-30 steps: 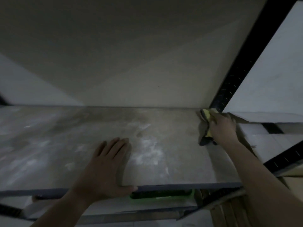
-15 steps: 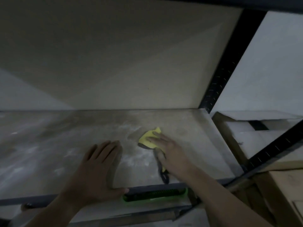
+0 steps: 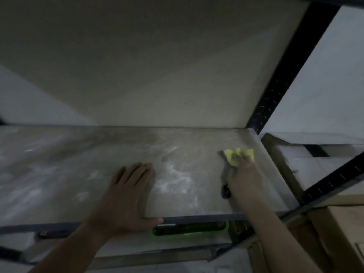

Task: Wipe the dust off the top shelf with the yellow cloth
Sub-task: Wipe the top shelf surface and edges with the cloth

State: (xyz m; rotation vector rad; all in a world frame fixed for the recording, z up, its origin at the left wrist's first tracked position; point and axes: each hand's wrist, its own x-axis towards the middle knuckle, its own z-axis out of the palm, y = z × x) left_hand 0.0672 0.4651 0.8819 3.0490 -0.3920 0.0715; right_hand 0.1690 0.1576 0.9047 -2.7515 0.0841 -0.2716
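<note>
Dim storage corner, plain beige wall (image 3: 157,66) at the back. Grey, dusty top shelf board (image 3: 59,174) spans the view, with white dust smears patchy across it; densest patch (image 3: 173,178) sits mid-board, between the two hands.

Landmark: black perforated metal upright (image 3: 285,79) at the shelf's far right corner.

- Left hand (image 3: 126,200): flat on the board, palm down, fingers extended and close together, thumb along the shelf's dark front edge (image 3: 197,216). Holding nothing. Well apart from the upright, roughly mid-shelf at the front.
- Right hand (image 3: 244,178): pressed down on the yellow cloth (image 3: 231,156), fingers spread over it. Cloth is bunched, lies on the board and sticks out past the fingertips towards the back wall. It is near the right edge of the board, a little forward of the upright's base.
- Dark strip (image 3: 225,191) hangs out beside the right wrist, lying on the board. Could be part of the cloth, cannot tell.

Hands are well apart, dust patch between them.

Below the front edge: green-rimmed dark item (image 3: 189,229), blurred, cannot tell what it is. Right of the upright: pale cardboard boxes (image 3: 315,166) and a second black perforated rail (image 3: 334,180) running diagonally across them.
</note>
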